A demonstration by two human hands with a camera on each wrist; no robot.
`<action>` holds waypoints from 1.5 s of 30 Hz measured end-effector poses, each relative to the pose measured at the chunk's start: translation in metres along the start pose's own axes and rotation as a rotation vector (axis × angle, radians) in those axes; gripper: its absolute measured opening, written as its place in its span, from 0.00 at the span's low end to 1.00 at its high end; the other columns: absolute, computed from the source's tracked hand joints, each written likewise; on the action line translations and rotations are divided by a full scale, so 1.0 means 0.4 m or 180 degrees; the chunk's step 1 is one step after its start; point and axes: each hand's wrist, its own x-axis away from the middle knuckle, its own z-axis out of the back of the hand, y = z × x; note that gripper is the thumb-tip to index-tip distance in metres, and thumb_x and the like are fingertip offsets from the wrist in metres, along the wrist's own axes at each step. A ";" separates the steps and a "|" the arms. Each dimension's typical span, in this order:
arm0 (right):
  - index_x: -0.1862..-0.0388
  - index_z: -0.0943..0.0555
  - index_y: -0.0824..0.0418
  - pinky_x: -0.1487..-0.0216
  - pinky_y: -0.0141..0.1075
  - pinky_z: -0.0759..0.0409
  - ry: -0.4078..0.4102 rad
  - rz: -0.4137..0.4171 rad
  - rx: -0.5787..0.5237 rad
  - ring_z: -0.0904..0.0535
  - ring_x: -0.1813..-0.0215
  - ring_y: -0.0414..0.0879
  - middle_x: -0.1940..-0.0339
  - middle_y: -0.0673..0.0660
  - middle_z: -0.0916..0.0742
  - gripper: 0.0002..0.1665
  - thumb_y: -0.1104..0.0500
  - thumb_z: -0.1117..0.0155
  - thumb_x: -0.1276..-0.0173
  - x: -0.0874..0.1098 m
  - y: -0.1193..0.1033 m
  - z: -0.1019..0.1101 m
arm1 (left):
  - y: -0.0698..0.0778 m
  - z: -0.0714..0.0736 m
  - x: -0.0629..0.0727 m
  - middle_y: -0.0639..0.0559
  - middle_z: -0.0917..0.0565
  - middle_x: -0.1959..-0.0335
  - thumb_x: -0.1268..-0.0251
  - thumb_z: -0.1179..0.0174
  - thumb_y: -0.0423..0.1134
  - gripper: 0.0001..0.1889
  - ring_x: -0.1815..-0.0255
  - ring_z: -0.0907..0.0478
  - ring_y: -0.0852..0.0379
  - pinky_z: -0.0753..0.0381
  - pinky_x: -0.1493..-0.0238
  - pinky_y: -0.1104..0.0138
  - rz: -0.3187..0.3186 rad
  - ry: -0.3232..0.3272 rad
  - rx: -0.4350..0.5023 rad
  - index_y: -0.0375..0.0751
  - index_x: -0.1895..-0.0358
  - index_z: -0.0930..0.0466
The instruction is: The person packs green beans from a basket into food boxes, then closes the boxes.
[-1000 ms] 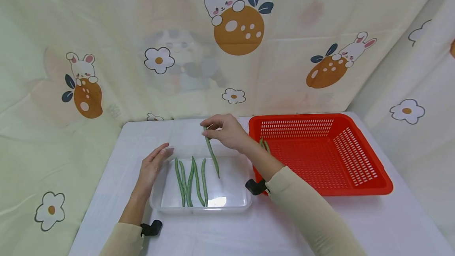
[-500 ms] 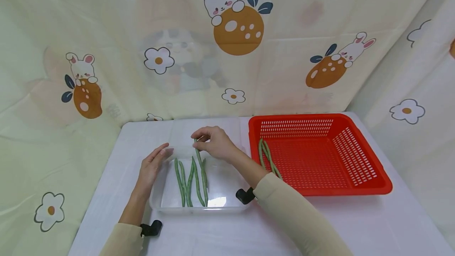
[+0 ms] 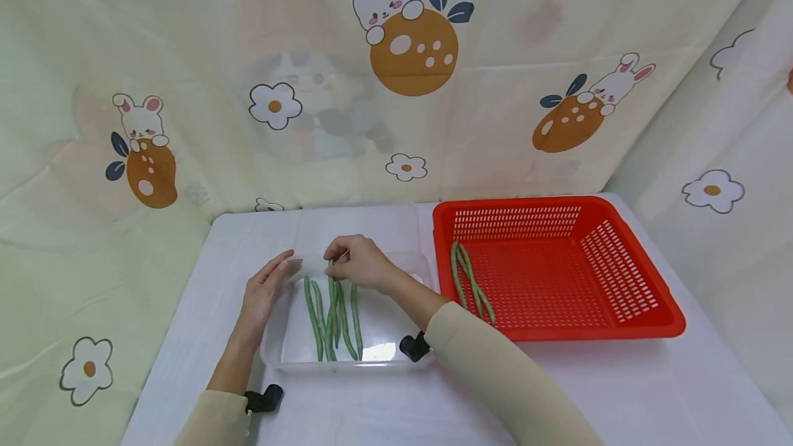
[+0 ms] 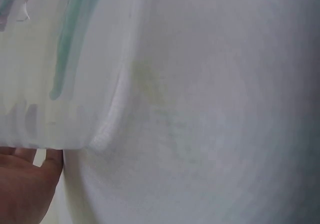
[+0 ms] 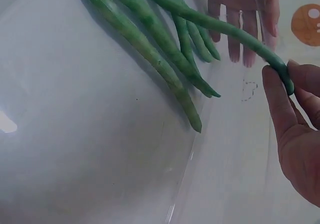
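Note:
My right hand [image 3: 362,265] pinches one end of a green bean [image 5: 235,32] between thumb and fingertips. The bean slants down into a clear plastic container [image 3: 396,366], over the others lying there. Several green beans [image 5: 150,59] lie lengthwise side by side in its left and middle part. My left hand [image 3: 265,289] rests against the container's left wall with its fingers extended. From the left wrist, its fingers [image 4: 30,166] show at the wall, and a bean is blurred through the plastic.
A red plastic basket [image 3: 539,281] with slotted walls stands right of the container. A few green beans [image 3: 469,274] lie along its left side, partly behind my right sleeve. White cloth [image 3: 347,405] covers the table, and a printed curtain [image 3: 495,122] hangs behind.
My right hand has moved left and lowered with the pinched bean, from the container's right half to above its middle. The beans in the basket have come into view. My left hand stays put.

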 end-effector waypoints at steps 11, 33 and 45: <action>0.57 0.12 0.66 0.64 0.28 0.22 -0.0423 0.0149 0.0554 0.18 0.64 0.38 0.61 0.56 0.09 0.09 0.67 0.25 0.36 0.000 0.003 -0.001 | 0.002 -0.002 0.002 0.44 0.21 0.29 0.16 0.51 0.55 0.26 0.22 0.30 0.51 0.44 0.16 0.52 -0.0037 0.0032 -0.0028 0.50 0.24 0.29; 0.35 0.17 0.63 0.39 0.46 0.16 -0.0727 -0.0053 0.0977 0.13 0.39 0.55 0.35 0.59 0.14 0.29 0.69 0.25 0.36 0.009 0.007 -0.005 | -0.004 -0.004 0.004 0.43 0.22 0.28 0.17 0.51 0.56 0.28 0.23 0.29 0.50 0.43 0.17 0.51 -0.0099 0.0010 -0.0042 0.47 0.23 0.30; 0.30 0.20 0.55 0.39 0.42 0.15 -0.0443 0.0278 0.1053 0.13 0.40 0.48 0.30 0.53 0.16 0.29 0.58 0.28 0.29 0.035 -0.057 0.042 | -0.005 -0.004 0.005 0.43 0.21 0.28 0.16 0.51 0.56 0.28 0.23 0.28 0.50 0.41 0.17 0.50 -0.0068 0.0002 -0.0067 0.47 0.23 0.30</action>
